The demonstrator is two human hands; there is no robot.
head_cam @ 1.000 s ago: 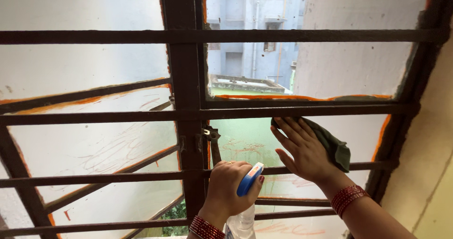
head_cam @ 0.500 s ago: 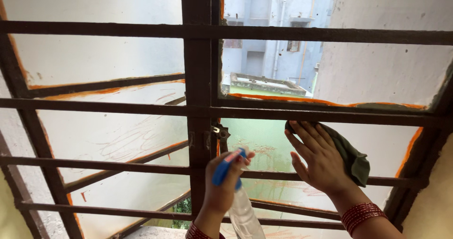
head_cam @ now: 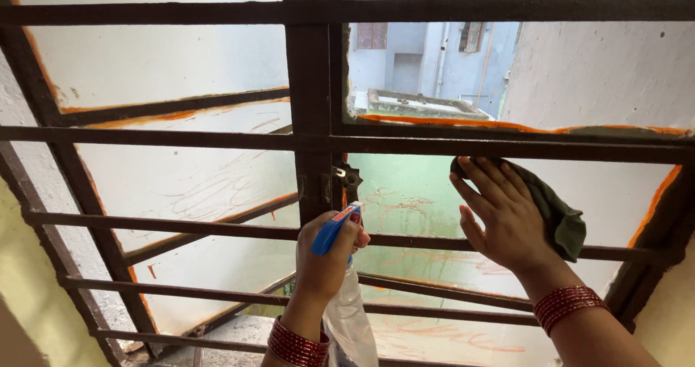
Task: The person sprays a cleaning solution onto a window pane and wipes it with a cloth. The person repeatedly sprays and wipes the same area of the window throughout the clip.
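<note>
My left hand (head_cam: 323, 262) grips a clear spray bottle (head_cam: 348, 321) with a blue trigger head (head_cam: 334, 229), held upright between the window grille bars and pointed at the glass. My right hand (head_cam: 504, 213) lies flat with fingers spread, pressing a dark green cloth (head_cam: 556, 213) against the frosted lower right pane (head_cam: 409, 197), which shows orange-red smears. Red bangles sit on both wrists.
A dark brown metal window grille (head_cam: 311, 142) with horizontal bars and a thick central post stands in front of me. A latch (head_cam: 344, 176) sits on the post. Frosted panes with orange edges lie to the left. Outside are grey-blue buildings (head_cam: 427, 56).
The view has tilted down and the grille appears higher. My left hand raised the spray bottle and turned its nozzle toward the pane. My right hand stays on the cloth.
</note>
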